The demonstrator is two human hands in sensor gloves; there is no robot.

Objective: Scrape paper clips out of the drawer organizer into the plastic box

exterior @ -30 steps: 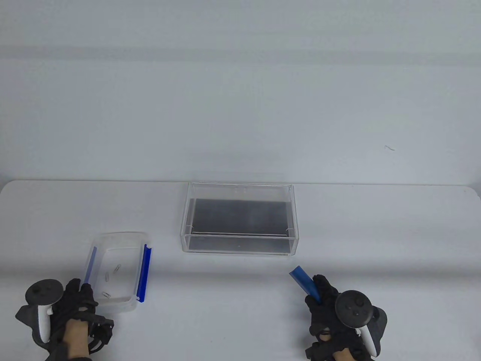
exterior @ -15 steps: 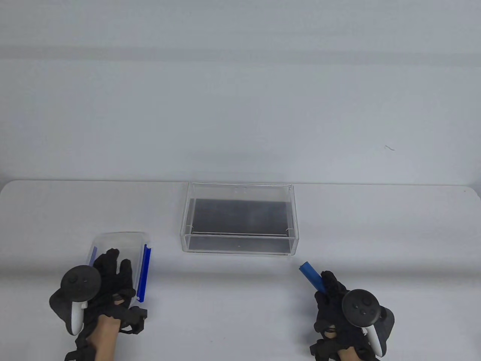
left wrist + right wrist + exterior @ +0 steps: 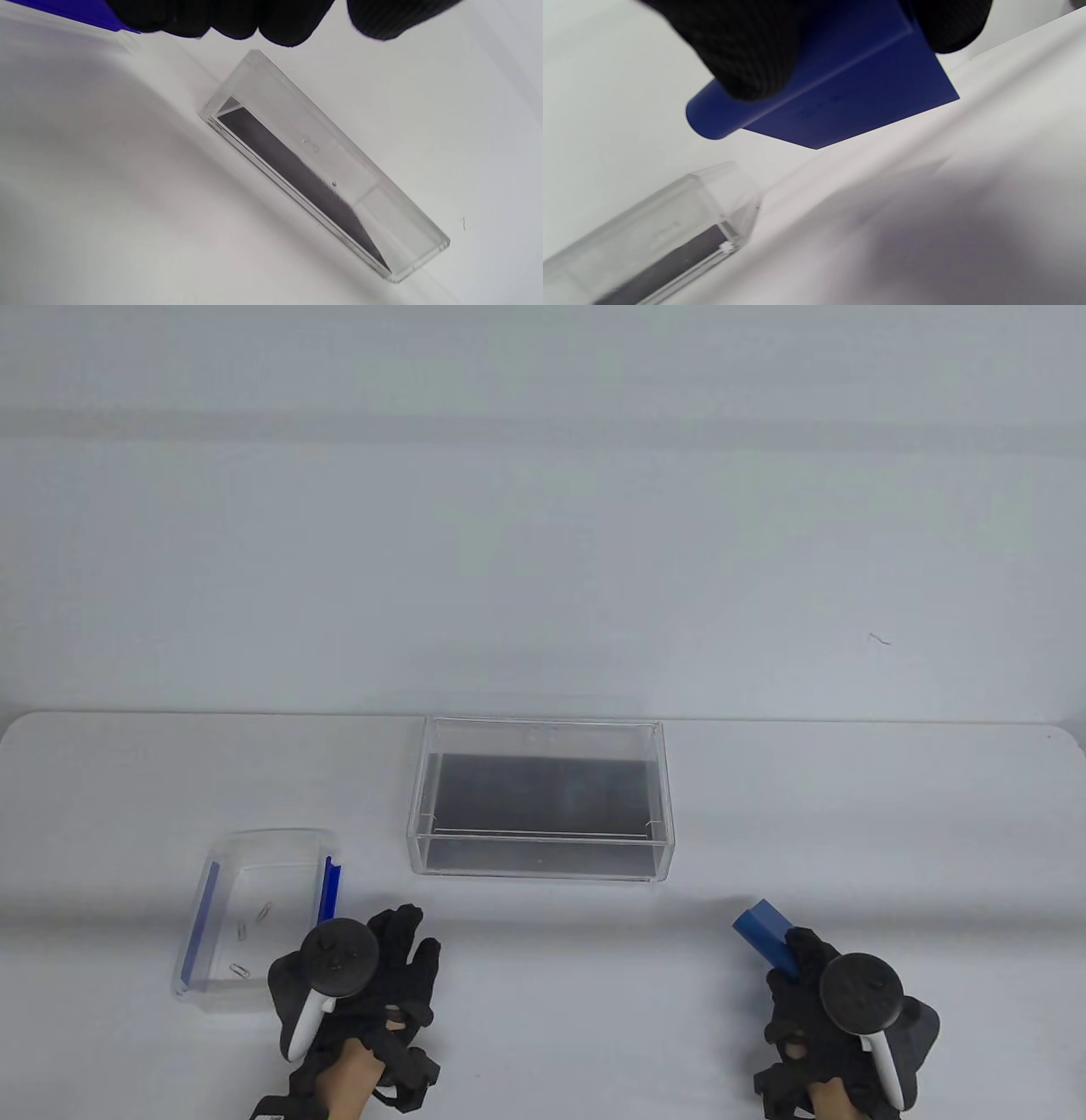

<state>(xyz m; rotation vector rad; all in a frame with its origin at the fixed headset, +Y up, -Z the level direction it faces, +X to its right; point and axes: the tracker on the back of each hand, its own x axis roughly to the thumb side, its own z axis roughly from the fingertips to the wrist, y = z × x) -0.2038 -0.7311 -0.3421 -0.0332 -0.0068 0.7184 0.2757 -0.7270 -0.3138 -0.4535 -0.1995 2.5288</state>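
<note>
A clear plastic box point(image 3: 222, 848) with blue side latches stands at the front left and holds three paper clips point(image 3: 243, 931). The clear drawer organizer point(image 3: 540, 802) with a dark floor stands in the middle; I see no clips in it. My left hand point(image 3: 407, 937) lies just right of the box, fingers spread and empty. Its fingertips point(image 3: 275, 21) hang over the organizer point(image 3: 322, 169) in the left wrist view. My right hand point(image 3: 802, 963) grips a blue scraper point(image 3: 766, 937) at the front right, blade toward the organizer. The scraper point(image 3: 857, 97) fills the top of the right wrist view.
The box's right blue latch point(image 3: 331, 891) stands close to my left hand. A corner of the organizer point(image 3: 670, 237) shows in the right wrist view. The white table point(image 3: 891, 831) ends at a far edge behind the organizer.
My left hand has moved from the left of the plastic box, over it, to its right side. My right hand has shifted right with the scraper.
</note>
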